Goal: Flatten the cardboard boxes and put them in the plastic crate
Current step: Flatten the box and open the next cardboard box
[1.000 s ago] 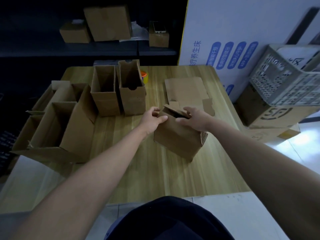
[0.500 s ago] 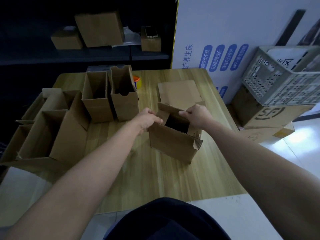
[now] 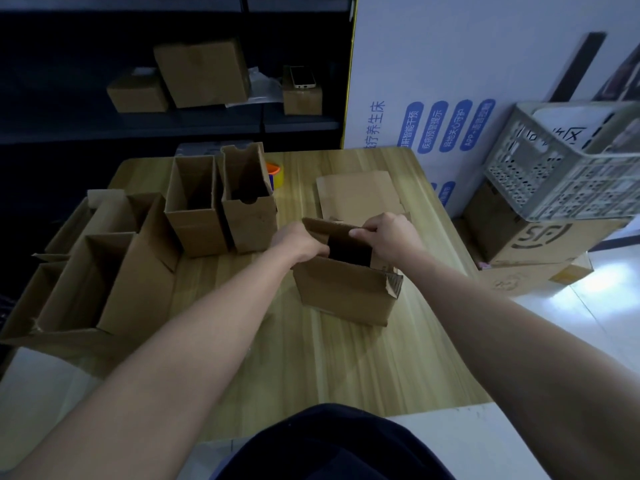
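A small brown cardboard box [image 3: 343, 289] stands on the wooden table [image 3: 311, 358], its top open and dark inside. My left hand [image 3: 298, 242] grips the box's left top edge. My right hand [image 3: 389, 237] pinches the raised far flap at its right end. A flattened box [image 3: 356, 194] lies flat on the table just behind. Two tall open boxes [image 3: 194, 206] [image 3: 247, 202] stand upright at the back left. A group of larger open boxes [image 3: 100, 265] lies at the left. The grey plastic crate [image 3: 568, 161] sits tilted on boxes to the right of the table.
An orange and yellow tape roll [image 3: 276, 173] sits behind the tall boxes. Printed cardboard boxes [image 3: 533, 244] are stacked on the floor at the right, under the crate. A dark shelf [image 3: 173, 126] behind the table holds more boxes and a phone [image 3: 303, 77]. A white printed board [image 3: 433, 81] stands at the back right.
The box's top flaps, closed a second ago, have been pulled apart, so the top now stands open. Both hands stayed at the top edges.
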`<action>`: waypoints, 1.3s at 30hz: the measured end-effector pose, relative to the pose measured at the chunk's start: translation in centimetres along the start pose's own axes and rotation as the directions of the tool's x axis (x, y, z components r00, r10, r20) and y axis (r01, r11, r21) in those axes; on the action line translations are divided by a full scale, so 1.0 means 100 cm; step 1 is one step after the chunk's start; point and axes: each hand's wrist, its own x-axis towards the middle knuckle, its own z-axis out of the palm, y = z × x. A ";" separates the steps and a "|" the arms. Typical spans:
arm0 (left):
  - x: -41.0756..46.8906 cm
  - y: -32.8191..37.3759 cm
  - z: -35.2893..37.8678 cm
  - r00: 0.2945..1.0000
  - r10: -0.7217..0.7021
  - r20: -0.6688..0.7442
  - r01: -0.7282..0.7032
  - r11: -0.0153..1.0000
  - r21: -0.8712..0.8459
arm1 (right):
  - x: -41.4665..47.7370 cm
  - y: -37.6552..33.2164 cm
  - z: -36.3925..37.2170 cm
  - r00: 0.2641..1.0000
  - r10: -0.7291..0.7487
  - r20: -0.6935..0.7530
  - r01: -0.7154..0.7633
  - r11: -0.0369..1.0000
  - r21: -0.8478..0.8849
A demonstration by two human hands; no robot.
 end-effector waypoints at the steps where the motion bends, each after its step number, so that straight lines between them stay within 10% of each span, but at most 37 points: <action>1: 0.001 -0.002 0.001 1.000 -0.001 -0.027 0.000 1.000 -0.026 | 0.000 0.001 0.000 0.999 0.038 -0.025 -0.039 0.999 -0.017; 9: -0.003 -0.011 0.005 0.976 -0.016 -0.216 -0.064 0.932 -0.356 | -0.002 0.004 0.000 0.952 0.305 -0.021 -0.283 0.904 0.321; 19: -0.008 -0.021 0.015 0.947 0.150 -0.284 -0.297 0.744 -0.598 | -0.004 0.005 -0.006 0.958 0.284 -0.048 -0.260 0.924 0.279; 33: -0.003 0.000 0.012 0.918 -0.022 -0.395 -0.248 0.746 -0.618 | -0.011 0.011 -0.032 0.961 0.208 0.184 -0.240 0.955 0.172; 39: -0.002 0.011 0.003 0.997 0.068 0.046 0.017 0.373 -0.928 | -0.029 0.000 -0.019 0.967 0.028 0.253 -0.080 0.977 0.199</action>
